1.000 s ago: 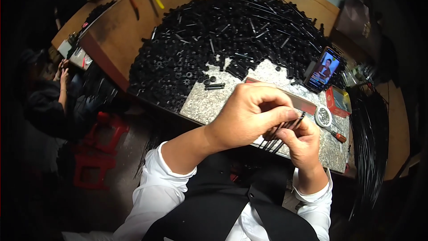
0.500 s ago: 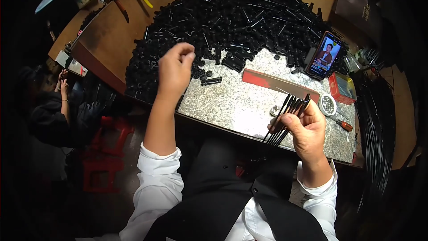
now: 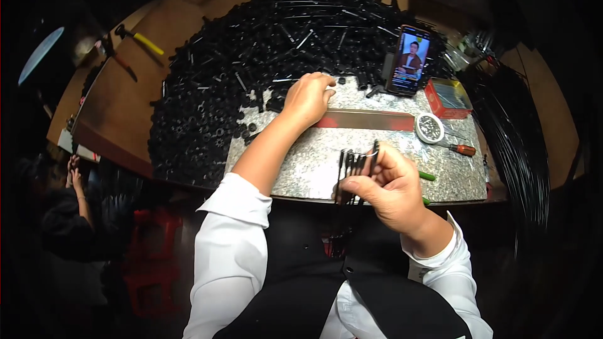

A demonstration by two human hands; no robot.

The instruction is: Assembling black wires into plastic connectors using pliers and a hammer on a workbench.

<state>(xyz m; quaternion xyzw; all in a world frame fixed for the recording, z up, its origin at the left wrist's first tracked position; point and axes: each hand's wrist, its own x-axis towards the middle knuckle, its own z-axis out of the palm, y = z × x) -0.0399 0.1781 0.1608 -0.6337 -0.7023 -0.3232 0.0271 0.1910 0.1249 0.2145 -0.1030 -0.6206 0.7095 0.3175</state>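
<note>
My left hand (image 3: 307, 98) reaches over the near edge of a big heap of small black tubular parts (image 3: 270, 37). Its fingers are bent and a little apart from the thumb, with nothing visible between them. Just below it lies a long flat metal bar (image 3: 364, 120) with worn red patches. My right hand (image 3: 396, 191) pinches a fan of thin black rods (image 3: 353, 163) between thumb and fingers, above the front edge of the speckled board (image 3: 276, 166). The lower ends of the rods blend into the dark clothing behind them.
A phone (image 3: 409, 63) stands at the heap's right. Nearby are a red box (image 3: 447, 99), a white bowl of small metal pieces (image 3: 429, 128), a screwdriver (image 3: 461, 149) and green handles (image 3: 426, 176). Long black strands (image 3: 512, 144) hang at right. Yellow-handled pincers (image 3: 141, 39) lie far left. Another person (image 3: 69, 201) sits left.
My left hand has moved right, from above the heap's left part to beside the metal bar. My right hand keeps the rods. The view has shifted, and green handles now show beside my right hand.
</note>
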